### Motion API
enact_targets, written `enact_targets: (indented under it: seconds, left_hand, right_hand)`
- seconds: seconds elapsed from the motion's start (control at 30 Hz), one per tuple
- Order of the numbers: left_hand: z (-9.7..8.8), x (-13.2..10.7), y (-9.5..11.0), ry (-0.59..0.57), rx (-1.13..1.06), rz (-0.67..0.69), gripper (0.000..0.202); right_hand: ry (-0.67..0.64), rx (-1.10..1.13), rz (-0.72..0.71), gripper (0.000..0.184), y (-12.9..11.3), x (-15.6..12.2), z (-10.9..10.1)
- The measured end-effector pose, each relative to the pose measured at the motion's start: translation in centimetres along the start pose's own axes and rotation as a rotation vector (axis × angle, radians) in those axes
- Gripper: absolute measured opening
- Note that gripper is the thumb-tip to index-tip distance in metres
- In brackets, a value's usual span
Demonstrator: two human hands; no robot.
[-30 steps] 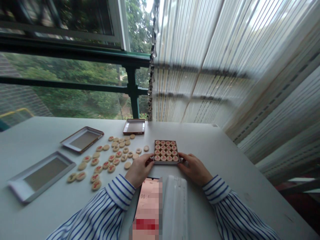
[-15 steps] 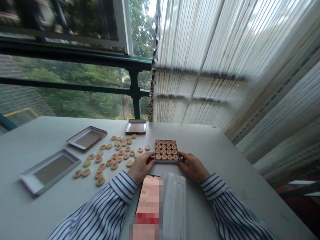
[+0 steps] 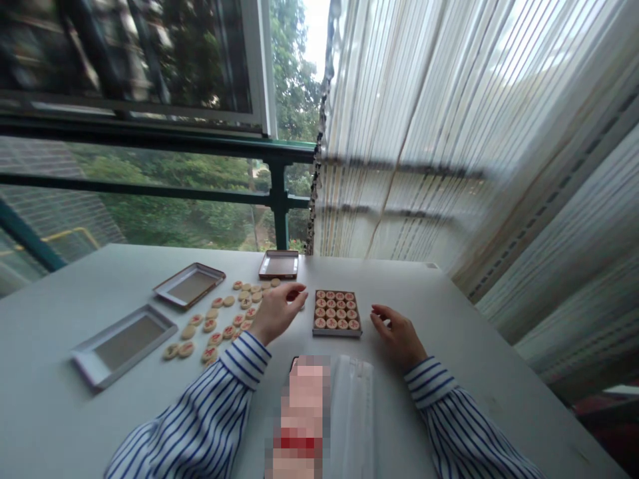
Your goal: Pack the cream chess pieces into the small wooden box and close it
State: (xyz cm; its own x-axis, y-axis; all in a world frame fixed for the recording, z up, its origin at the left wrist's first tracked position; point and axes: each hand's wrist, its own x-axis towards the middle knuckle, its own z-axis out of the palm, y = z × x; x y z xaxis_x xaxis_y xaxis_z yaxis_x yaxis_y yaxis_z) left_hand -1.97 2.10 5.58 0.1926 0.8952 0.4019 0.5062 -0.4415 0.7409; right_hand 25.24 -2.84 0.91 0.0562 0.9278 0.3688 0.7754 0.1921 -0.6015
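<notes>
A small square box (image 3: 337,333) stands on the table, filled with rows of round xiangqi pieces (image 3: 337,309) bearing red characters. My left hand (image 3: 279,311) hovers just left of the box, apart from it, fingers bent and thumb loose, nothing held. On the other side, my right hand (image 3: 398,332) rests a short way off the box with slightly curled, empty fingers. Loose xiangqi pieces (image 3: 210,325), some with red characters and some plain side up, are scattered to the left. My left hand and sleeve cover part of them.
Three shallow box parts lie farther out: a grey-white tray (image 3: 124,346), a brown-rimmed lid (image 3: 190,285) and a smaller lid (image 3: 278,265) near the far edge. A phone (image 3: 302,399), partly blurred out, and a whitish translucent case (image 3: 352,412) lie in front. Curtains (image 3: 399,133) hang beyond the white table (image 3: 449,426).
Both hands have let go of the filled box and moved apart from its sides. My left hand has risen slightly. The camera view has shifted a little.
</notes>
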Motion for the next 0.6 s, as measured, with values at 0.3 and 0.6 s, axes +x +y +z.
enact_targets:
  seconds: [0.3,0.6]
  left_hand:
    - [-3.5,4.8,-0.3,0.092,0.05,-0.059,0.036]
    - [-5.7,7.9,-5.2,0.17,0.205,-0.183,0.039]
  right_hand:
    - [0.055,-0.045,0.006,0.033,-0.5,1.1,-1.2]
    - [-0.006,-0.094,-0.07,0.03,-2.6,3.9,-1.1]
